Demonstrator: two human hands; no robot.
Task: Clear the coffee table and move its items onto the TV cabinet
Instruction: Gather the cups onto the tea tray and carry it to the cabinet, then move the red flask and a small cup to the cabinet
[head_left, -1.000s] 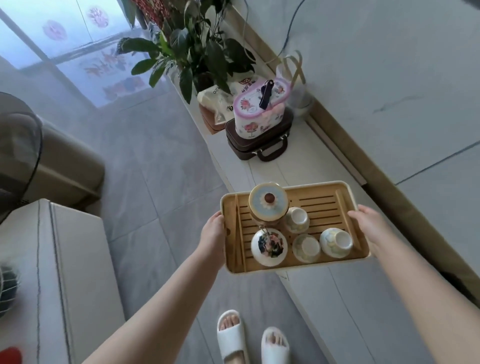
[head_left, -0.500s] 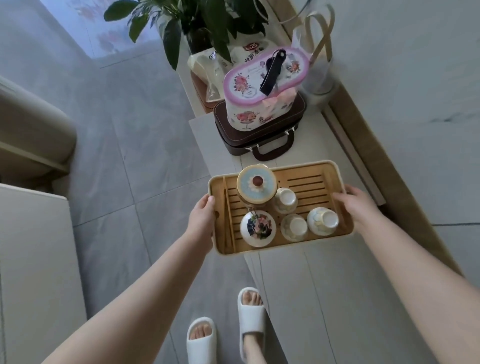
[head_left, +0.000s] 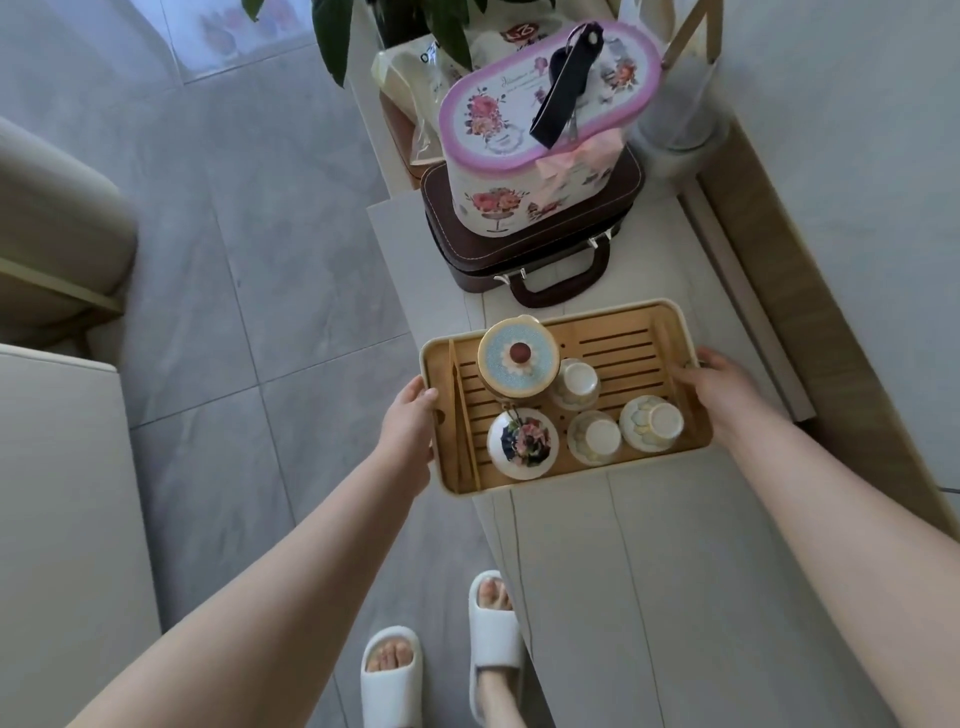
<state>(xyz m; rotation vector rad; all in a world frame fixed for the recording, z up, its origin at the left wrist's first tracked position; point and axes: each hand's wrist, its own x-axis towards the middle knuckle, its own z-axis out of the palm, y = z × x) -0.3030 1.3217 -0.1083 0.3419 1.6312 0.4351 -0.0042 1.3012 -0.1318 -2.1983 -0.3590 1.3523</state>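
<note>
Tea tray (head_left: 631, 358) is held by its two short ends, so it stays flat and the cups (head_left: 597, 435) do not slide. Left hand (head_left: 408, 421) and right hand (head_left: 719, 387) each curl tight around an end. It hangs over the TV cabinet (head_left: 649, 571), near a brown case (head_left: 524, 244).
</note>
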